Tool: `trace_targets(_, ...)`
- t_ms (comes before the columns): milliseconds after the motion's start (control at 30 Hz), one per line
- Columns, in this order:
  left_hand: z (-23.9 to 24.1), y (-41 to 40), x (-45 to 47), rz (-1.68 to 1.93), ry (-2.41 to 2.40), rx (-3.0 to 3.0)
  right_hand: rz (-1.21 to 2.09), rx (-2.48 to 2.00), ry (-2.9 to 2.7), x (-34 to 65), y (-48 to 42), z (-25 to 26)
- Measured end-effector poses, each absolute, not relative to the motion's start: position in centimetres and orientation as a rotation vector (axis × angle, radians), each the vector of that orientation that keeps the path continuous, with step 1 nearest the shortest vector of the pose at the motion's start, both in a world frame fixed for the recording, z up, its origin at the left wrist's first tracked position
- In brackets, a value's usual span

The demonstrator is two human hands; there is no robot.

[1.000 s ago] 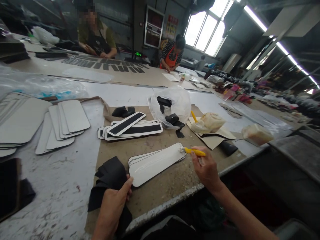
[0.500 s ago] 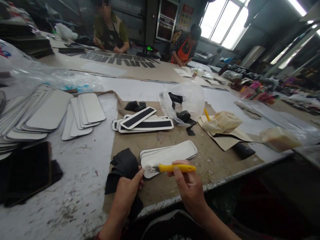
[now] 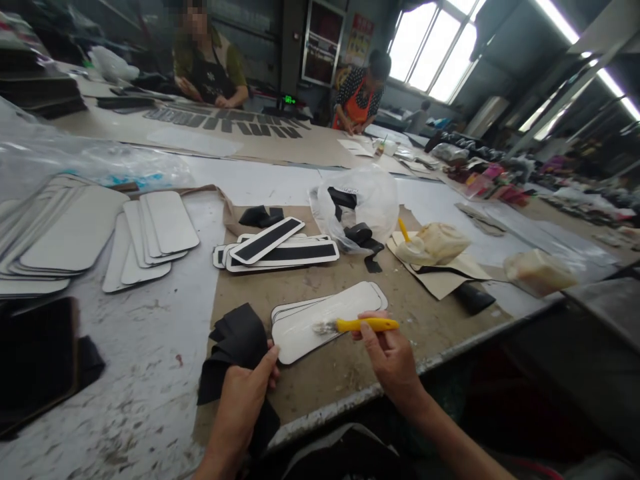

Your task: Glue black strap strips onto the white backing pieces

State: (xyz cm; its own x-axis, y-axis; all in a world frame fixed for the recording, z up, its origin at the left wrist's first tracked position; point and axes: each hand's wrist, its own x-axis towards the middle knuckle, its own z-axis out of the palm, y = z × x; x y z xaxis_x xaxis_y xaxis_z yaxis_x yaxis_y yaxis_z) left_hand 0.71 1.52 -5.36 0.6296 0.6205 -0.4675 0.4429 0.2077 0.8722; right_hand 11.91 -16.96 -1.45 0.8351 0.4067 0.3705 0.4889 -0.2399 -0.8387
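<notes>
My right hand (image 3: 393, 353) grips a brush (image 3: 367, 325) by its yellow handle. Its bristles, coated in something white, rest on the top white panel (image 3: 320, 317) of a small fanned stack. At the near left end of that panel, my left hand (image 3: 250, 387) has thumb and fingers closed on the corner. Black strips (image 3: 240, 333) lie folded against the left hand, and one hangs below it by the table edge. Beyond the stack are white panels with black strips down their middles (image 3: 283, 250).
More white panels (image 3: 75, 227) are piled at left, above a dark phone (image 3: 37, 360). A clear plastic bag (image 3: 380, 200) holds black strips. A glue-smeared container (image 3: 440, 241) with another yellow handle stands at right. Two people (image 3: 210, 67) work across the table.
The brush has moved right along the panel, from its left end towards its middle. My left hand stays at the panel's corner. The whole view has shifted slightly.
</notes>
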Motion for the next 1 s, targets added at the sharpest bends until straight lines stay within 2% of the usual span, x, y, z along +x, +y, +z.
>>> trace_targets(233, -6.4, 1.9, 0.8, 0.128, 1.034, 1.403, -0.593, -2.130, -0.848, 17.8, -22.3, -0.2)
trace_targets(333, -6.3, 2.0, 0.9, 0.126, 1.039, 1.418, -0.700, -2.135, -0.975, 18.2, -22.3, 0.4)
trace_targets(600, -4.8, 1.6, 1.0, 0.147, 0.999, 1.446, -0.488, -2.053, -1.204, 13.9, -19.7, 0.1)
trace_targets(800, -4.4, 1.1, 1.0, 0.193, 0.983, 1.450, -0.542, -1.991, -1.182, 13.7, -18.3, -0.1)
trace_targets(1000, -4.3, 0.9, 0.8, 0.207, 0.979, 1.424, -0.195, -1.776, -1.152, 9.0, -15.5, -0.7)
